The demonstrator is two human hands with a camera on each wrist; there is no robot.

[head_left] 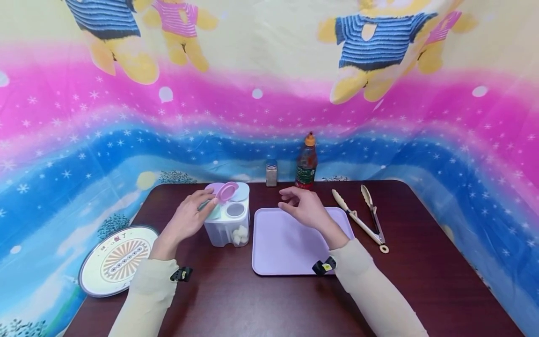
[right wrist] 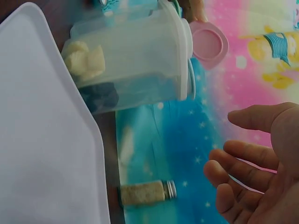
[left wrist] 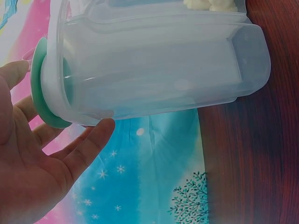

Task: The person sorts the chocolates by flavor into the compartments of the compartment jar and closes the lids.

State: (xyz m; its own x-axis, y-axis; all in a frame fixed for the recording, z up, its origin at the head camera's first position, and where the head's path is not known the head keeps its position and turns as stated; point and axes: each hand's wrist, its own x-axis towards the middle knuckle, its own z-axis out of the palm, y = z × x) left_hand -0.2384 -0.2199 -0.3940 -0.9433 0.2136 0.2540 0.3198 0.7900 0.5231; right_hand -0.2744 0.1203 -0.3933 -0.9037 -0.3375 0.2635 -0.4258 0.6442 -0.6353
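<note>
A clear storage container with round lids stands left of the lilac tray, white chunks showing in its front right compartment. Its pink lid is tipped up over the top, leaving a round opening uncovered. My left hand is at the container's top, fingers loosely spread around the green lid and thumb tip right at the pink lid's edge. Over the tray's far part hovers my right hand, fingers relaxed and holding nothing. The purple and blue lids lie down.
Behind the tray stand a sauce bottle and a small seasoning jar. Spread tongs lie to the right of the tray. A patterned plate sits at the table's left edge. Printed cloth hangs around the table.
</note>
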